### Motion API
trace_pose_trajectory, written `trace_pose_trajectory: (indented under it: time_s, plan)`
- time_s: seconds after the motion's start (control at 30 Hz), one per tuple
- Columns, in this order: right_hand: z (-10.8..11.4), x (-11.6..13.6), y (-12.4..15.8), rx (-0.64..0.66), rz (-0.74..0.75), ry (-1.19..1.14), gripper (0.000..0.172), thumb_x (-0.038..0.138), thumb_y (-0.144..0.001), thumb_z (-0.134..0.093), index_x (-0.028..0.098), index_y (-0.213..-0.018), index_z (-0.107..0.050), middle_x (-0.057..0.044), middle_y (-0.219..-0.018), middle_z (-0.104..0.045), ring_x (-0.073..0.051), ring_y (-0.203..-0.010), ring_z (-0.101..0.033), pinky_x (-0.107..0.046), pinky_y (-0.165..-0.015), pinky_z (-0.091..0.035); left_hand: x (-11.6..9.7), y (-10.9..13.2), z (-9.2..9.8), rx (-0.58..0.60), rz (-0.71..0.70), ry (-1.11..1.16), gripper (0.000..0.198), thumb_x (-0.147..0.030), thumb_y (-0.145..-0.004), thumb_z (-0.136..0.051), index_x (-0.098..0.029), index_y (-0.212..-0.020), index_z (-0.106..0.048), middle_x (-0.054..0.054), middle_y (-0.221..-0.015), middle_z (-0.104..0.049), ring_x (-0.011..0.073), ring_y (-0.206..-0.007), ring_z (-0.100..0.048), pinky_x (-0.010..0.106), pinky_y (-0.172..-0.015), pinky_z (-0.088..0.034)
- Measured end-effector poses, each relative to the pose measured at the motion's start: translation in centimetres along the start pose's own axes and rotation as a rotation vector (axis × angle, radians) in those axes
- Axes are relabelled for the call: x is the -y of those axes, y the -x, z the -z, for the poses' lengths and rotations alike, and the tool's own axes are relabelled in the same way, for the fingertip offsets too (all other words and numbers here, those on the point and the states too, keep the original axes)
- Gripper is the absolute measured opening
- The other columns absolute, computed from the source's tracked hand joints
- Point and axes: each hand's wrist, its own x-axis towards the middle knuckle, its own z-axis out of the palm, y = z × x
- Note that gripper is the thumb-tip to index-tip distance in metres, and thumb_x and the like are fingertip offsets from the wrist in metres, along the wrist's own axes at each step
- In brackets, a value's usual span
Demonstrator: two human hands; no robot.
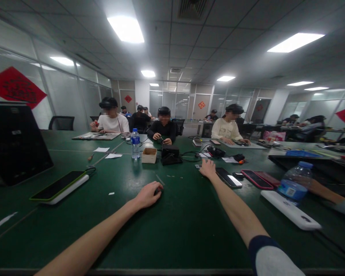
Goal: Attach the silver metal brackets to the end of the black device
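My left hand (148,195) rests on the green table (172,230) near its middle, fingers curled down over a small dark thing I cannot make out. My right hand (208,168) is stretched far forward, palm down with fingers spread, touching the table next to a small metal part (197,166). Just right of that hand lies a black phone (228,177). Further right lie two phones with red edges (257,179).
A phone on a white power bank (60,186) lies at left before a dark laptop lid (15,142). A water bottle (135,143), cardboard box (149,155) and black device (170,155) stand mid-table. Another bottle (294,183) and white bank (290,210) lie right. Several people sit opposite.
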Motion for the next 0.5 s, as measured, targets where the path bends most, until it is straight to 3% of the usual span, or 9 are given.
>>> trace_pose_trajectory:
  time_s: [0.2, 0.5]
  plan:
    - [0.1, -1.1, -1.1, 0.117, -0.117, -0.106, 0.056, 0.047, -0.085, -0.048, 0.009, -0.127, -0.047, -0.023, -0.13, -0.045, -0.037, -0.123, -0.039, -0.046, -0.096, -0.03, 0.3, 0.0, -0.2, -0.002, -0.015, 0.0, 0.018, -0.019, -0.084, -0.05, -0.018, -0.099, -0.06, 0.006, -0.095, -0.064, 0.0202, -0.087, -0.06, 0.031, -0.078, -0.047]
    - [-0.3, -1.3, -0.9, 0.077, -0.16, -0.19, 0.065, 0.048, -0.084, -0.049, 0.01, -0.135, -0.036, -0.023, -0.138, -0.034, -0.038, -0.126, -0.034, -0.045, -0.097, -0.031, 0.8, -0.1, -0.5, -0.006, -0.032, -0.009, 0.019, -0.019, -0.084, -0.05, -0.019, -0.1, -0.06, 0.005, -0.095, -0.064, 0.0193, -0.087, -0.06, 0.029, -0.077, -0.047]
